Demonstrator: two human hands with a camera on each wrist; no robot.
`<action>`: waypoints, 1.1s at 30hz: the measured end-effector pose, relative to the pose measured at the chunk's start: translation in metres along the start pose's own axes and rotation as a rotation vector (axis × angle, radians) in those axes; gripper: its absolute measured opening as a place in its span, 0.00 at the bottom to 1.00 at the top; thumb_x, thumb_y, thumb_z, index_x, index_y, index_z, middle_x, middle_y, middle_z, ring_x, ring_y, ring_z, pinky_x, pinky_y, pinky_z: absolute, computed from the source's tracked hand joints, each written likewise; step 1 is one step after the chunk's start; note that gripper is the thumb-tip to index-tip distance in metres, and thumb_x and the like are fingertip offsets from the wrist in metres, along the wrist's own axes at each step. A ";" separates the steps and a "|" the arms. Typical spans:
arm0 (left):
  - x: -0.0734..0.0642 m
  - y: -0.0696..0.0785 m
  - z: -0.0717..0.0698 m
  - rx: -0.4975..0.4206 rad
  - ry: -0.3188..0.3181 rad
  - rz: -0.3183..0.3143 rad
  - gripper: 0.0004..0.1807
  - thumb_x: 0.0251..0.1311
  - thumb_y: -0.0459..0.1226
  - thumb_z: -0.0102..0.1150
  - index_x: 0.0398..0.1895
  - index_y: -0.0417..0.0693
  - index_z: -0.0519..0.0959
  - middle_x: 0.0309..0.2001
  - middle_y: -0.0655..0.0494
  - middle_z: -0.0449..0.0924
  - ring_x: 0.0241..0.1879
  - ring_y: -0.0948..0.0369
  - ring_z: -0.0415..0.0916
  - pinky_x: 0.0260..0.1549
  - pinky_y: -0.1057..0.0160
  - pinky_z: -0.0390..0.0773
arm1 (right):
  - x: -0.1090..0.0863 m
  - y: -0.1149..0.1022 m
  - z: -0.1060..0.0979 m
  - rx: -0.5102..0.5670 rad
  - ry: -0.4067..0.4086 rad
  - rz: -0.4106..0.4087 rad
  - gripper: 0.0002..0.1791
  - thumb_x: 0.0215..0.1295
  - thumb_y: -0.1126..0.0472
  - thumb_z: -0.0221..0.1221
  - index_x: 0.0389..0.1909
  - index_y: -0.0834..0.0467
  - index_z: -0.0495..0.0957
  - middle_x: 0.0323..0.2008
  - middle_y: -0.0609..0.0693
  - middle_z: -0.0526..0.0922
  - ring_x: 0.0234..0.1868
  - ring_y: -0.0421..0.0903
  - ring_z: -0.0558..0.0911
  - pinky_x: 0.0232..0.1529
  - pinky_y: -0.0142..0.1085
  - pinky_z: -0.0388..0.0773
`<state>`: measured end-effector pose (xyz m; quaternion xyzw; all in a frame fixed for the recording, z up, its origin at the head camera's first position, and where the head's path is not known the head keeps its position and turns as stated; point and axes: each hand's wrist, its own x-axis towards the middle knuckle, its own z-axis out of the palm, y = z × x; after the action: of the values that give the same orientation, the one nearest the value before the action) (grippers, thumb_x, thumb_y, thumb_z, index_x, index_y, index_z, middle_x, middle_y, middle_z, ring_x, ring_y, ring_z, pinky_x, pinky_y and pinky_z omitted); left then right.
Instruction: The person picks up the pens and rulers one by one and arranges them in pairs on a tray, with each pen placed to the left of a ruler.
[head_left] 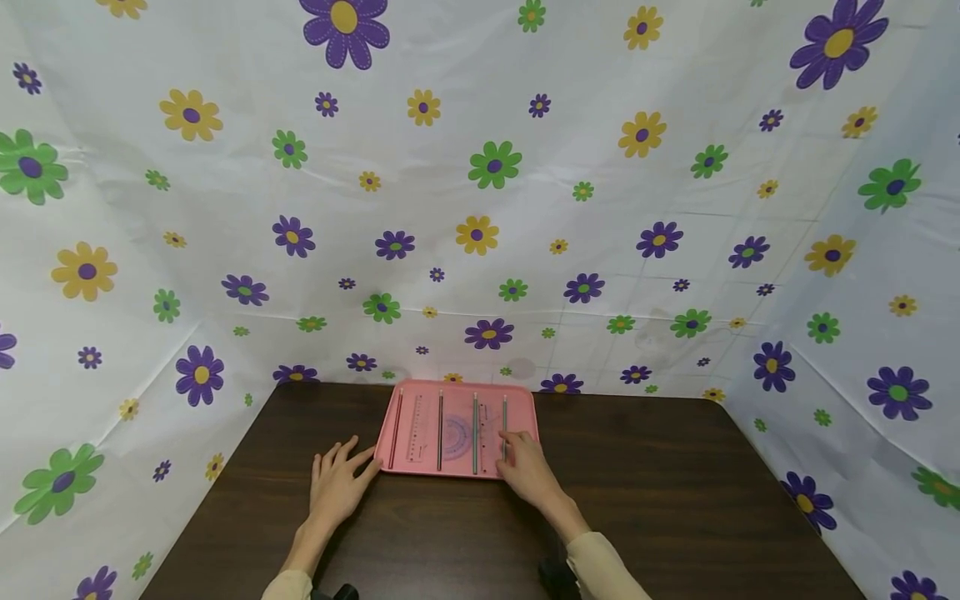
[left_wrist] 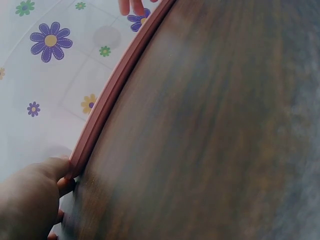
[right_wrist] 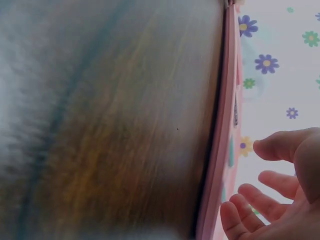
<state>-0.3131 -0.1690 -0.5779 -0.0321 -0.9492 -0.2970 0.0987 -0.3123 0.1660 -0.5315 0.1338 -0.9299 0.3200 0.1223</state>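
Note:
A pink tray point(head_left: 522, 412) lies on the dark table with several pencils set apart in it: a reddish one point(head_left: 396, 429) at the left, a dark one point(head_left: 440, 433), then two green ones, the rightmost pencil point(head_left: 505, 410) partly hidden by my right hand. Between them are a clear ruler point(head_left: 416, 429), a protractor point(head_left: 456, 439) and another clear drawing tool point(head_left: 487, 421). My left hand point(head_left: 335, 487) touches the tray's front left corner with its thumb, fingers spread over the table. Above the tray's right front, my right hand point(head_left: 528, 468) hovers with fingers loosely bent and parted, nothing between them.
The brown wooden table point(head_left: 637, 483) extends on both sides of the tray and in front of it. A white sheet point(head_left: 420, 183) with purple, yellow and green flowers hangs behind and along both sides.

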 end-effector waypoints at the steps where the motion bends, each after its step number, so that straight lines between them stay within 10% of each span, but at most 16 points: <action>1: 0.000 0.000 0.000 0.000 0.001 0.000 0.29 0.70 0.57 0.50 0.65 0.51 0.77 0.74 0.39 0.61 0.75 0.37 0.48 0.71 0.32 0.34 | -0.002 -0.001 -0.001 0.007 -0.001 0.002 0.26 0.58 0.65 0.64 0.59 0.68 0.76 0.51 0.62 0.79 0.50 0.54 0.76 0.53 0.51 0.76; 13: -0.001 -0.002 0.003 -0.018 0.070 0.034 0.27 0.68 0.55 0.54 0.62 0.51 0.80 0.71 0.38 0.65 0.72 0.37 0.52 0.70 0.31 0.38 | -0.033 -0.006 -0.011 0.026 -0.029 0.000 0.29 0.59 0.62 0.66 0.62 0.64 0.74 0.55 0.59 0.77 0.52 0.54 0.74 0.52 0.50 0.76; 33: 0.000 -0.001 0.000 0.001 0.008 0.005 0.29 0.69 0.58 0.50 0.64 0.52 0.77 0.74 0.39 0.61 0.74 0.37 0.48 0.71 0.32 0.34 | -0.077 0.009 -0.039 0.051 -0.166 0.069 0.41 0.52 0.57 0.73 0.67 0.63 0.69 0.59 0.60 0.72 0.59 0.58 0.69 0.55 0.58 0.74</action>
<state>-0.3128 -0.1695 -0.5784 -0.0332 -0.9489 -0.2965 0.1031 -0.2375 0.2100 -0.5308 0.1311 -0.9325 0.3352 0.0302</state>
